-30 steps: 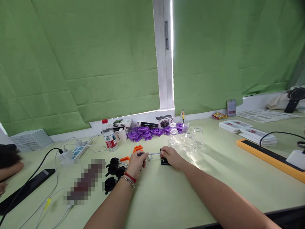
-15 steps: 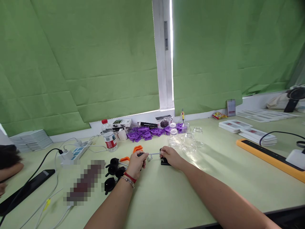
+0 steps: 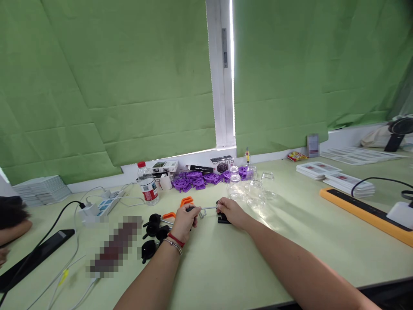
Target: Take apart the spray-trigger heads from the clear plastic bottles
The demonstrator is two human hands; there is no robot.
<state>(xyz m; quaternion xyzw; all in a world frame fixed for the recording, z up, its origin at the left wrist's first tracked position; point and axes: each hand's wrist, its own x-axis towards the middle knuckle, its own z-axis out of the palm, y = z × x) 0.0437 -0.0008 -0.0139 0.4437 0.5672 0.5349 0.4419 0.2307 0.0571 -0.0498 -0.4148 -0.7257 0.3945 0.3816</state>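
Left grip holds a slender silver metal rod, right grip clasps a blocky black plastic piece, and uneven pressure could make the rod slip.

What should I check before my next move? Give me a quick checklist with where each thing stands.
1. Left hand gripping the rod: ok, fingers closed at its left end.
2. Right hand on the black part: ok.
3. Rod's right end properly placed: cannot tell, right fingers hide it.
4. Room beside the left wrist: not ok, black knobs lie close by.
5. Bottle upright and capped: ok.
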